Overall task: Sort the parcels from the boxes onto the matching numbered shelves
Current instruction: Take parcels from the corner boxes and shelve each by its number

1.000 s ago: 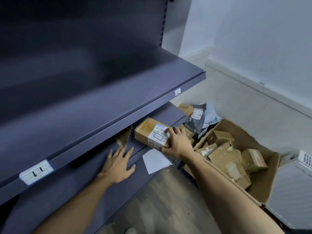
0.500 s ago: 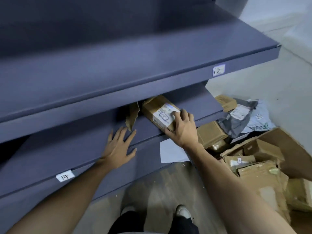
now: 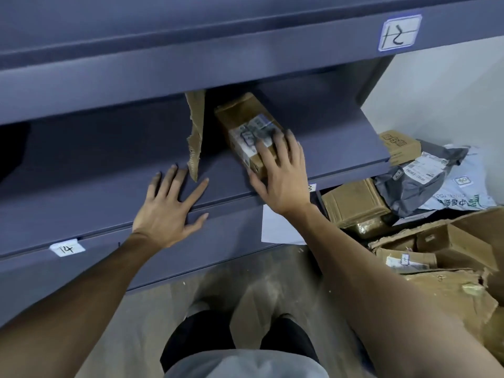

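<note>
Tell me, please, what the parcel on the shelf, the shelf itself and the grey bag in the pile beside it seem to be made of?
Parcel: brown cardboard, matte, creased at the edges, with a printed paper label.
Shelf: probably painted sheet metal, smooth blue-grey with a folded front lip.
Grey bag: likely thin plastic film, wrinkled and slightly shiny.

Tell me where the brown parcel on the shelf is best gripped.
Probably its near short end, gripped across the width from the front: the brown parcel lies end-on toward the person, the upper shelf overhangs it, and the right hand rests on that end.
</note>
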